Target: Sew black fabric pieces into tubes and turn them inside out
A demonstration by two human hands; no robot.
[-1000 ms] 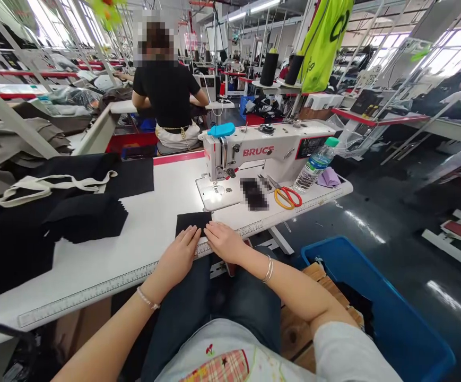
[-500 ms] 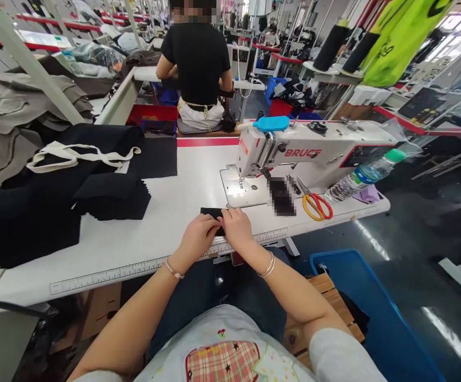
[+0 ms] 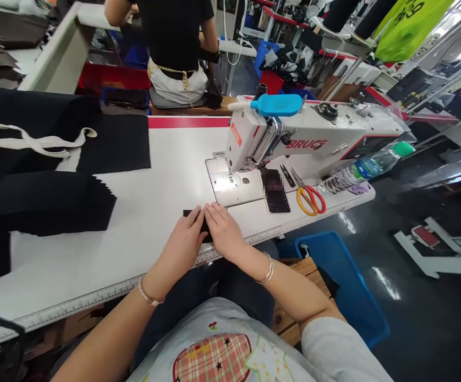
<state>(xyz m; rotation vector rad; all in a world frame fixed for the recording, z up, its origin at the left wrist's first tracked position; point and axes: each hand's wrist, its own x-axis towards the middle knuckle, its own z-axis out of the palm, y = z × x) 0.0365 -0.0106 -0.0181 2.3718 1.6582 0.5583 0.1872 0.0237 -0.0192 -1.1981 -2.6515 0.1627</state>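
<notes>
Black fabric piece [image 3: 187, 214], partly under the hands [image 3: 180, 239] [image 3: 223, 228] (both lying on top)

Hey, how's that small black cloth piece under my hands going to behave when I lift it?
Probably floppy and light: the black cloth piece looks like thin, matte fabric. The similar black cloth stack lies limp and flat, so it will likely droop. Its dull surface probably won't slide much.
</notes>
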